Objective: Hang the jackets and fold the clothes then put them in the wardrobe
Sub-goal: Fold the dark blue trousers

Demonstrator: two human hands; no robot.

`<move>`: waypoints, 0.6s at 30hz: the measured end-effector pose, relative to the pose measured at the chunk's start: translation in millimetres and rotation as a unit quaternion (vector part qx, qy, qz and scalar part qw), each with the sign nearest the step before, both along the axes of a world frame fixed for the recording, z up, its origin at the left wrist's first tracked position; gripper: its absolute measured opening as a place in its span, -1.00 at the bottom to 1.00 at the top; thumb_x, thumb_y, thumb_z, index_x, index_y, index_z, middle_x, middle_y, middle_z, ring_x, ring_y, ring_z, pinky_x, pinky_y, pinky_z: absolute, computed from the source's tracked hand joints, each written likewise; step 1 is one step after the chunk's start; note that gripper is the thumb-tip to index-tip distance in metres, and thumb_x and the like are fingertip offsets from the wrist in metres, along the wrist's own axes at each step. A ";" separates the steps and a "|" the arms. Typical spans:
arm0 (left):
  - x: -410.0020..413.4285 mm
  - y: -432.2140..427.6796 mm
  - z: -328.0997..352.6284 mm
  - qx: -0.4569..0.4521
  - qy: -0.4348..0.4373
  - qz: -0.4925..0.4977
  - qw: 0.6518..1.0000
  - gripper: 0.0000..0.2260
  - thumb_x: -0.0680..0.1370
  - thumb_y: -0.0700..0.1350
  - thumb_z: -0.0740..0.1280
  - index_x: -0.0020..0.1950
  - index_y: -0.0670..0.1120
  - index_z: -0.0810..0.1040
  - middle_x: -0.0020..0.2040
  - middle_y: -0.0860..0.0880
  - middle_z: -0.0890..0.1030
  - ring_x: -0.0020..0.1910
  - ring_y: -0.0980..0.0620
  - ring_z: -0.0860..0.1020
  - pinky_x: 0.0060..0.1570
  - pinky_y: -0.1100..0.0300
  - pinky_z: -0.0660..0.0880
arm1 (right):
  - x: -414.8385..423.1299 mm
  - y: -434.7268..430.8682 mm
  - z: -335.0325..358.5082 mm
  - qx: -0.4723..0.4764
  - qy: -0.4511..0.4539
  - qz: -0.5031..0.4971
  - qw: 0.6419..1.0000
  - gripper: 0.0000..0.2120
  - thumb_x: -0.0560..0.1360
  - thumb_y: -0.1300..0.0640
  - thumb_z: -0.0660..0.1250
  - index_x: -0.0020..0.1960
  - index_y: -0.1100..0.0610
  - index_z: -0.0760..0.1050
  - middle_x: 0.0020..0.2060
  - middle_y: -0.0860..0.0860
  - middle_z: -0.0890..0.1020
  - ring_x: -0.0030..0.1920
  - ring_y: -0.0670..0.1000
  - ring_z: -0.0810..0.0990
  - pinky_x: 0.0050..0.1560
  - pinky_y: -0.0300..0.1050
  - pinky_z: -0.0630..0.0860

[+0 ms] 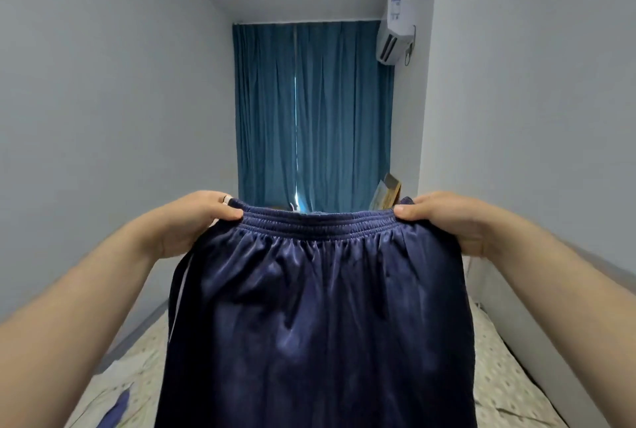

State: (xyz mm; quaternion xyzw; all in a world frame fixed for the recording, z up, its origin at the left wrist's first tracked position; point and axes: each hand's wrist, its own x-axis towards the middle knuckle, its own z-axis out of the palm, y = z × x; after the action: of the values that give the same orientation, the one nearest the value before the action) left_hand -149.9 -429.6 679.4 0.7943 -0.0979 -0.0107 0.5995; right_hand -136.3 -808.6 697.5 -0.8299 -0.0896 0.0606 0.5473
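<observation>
The navy shorts (pixel 320 317) hang in mid-air above the bed (pixel 506 383), stretched flat by the waistband, probably to square them for folding. The left hand (pixel 192 221) and right hand (pixel 451 221) each pinch a waistband corner, thumb in front. Far off hang blue curtains (pixel 309 111); an air conditioner (pixel 395 28) sits high on the right. Nothing blocks the bed below.

navy garment (pixel 320 307) cut off below, bed (pixel 499 376) mostly hidden behind it
</observation>
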 end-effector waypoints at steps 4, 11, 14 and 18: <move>29.6 -11.1 -72.2 0.062 -0.007 0.045 0.997 -0.94 0.59 -0.26 0.35 0.00 -0.20 0.62 -0.12 -0.16 0.67 -0.21 -0.03 0.61 -0.29 0.22 0.51 | 39.3 -4.8 -78.2 -0.009 0.042 -0.008 0.999 -0.82 0.59 0.18 0.34 0.14 0.23 0.60 -0.02 0.10 0.74 0.07 0.12 0.70 0.24 0.09 0.56; 81.3 -8.1 -231.1 0.182 0.042 0.082 0.979 -0.68 0.52 -0.22 0.44 -0.42 0.04 0.62 -0.48 0.14 0.49 -0.46 0.24 0.40 -0.42 0.38 0.29 | 97.2 10.6 -243.6 -0.052 0.172 -0.030 0.983 -0.86 0.53 0.29 0.37 0.03 0.21 0.68 -0.08 0.08 0.75 -0.01 0.07 0.72 0.12 -0.05 0.58; 105.2 2.4 -312.8 0.208 0.088 0.097 0.969 -0.73 0.51 -0.17 0.46 -0.37 0.07 0.64 -0.39 0.12 0.58 -0.39 0.15 0.50 -0.35 0.26 0.35 | 114.4 25.1 -316.9 -0.106 0.211 -0.062 0.970 -0.86 0.45 0.29 0.46 -0.27 0.14 0.64 -0.34 -0.05 0.69 -0.25 -0.05 0.65 -0.25 -0.30 0.51; 136.0 12.3 -416.8 0.187 0.192 0.097 0.958 -0.81 0.54 -0.13 0.43 -0.29 -0.01 0.64 -0.47 0.09 0.56 -0.50 0.18 0.48 -0.43 0.23 0.36 | 135.2 45.7 -406.2 -0.169 0.257 -0.106 0.946 -0.55 0.42 0.25 0.45 -0.42 0.07 0.21 -0.53 -0.05 0.26 -0.49 -0.04 0.22 -0.45 -0.16 0.11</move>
State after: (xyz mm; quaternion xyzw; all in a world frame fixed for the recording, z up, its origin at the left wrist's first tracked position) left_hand -13.9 -417.3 262.6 0.8808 0.1004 -0.1232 0.4459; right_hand -1.1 -762.9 291.3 -0.8711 0.1540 0.2281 0.4068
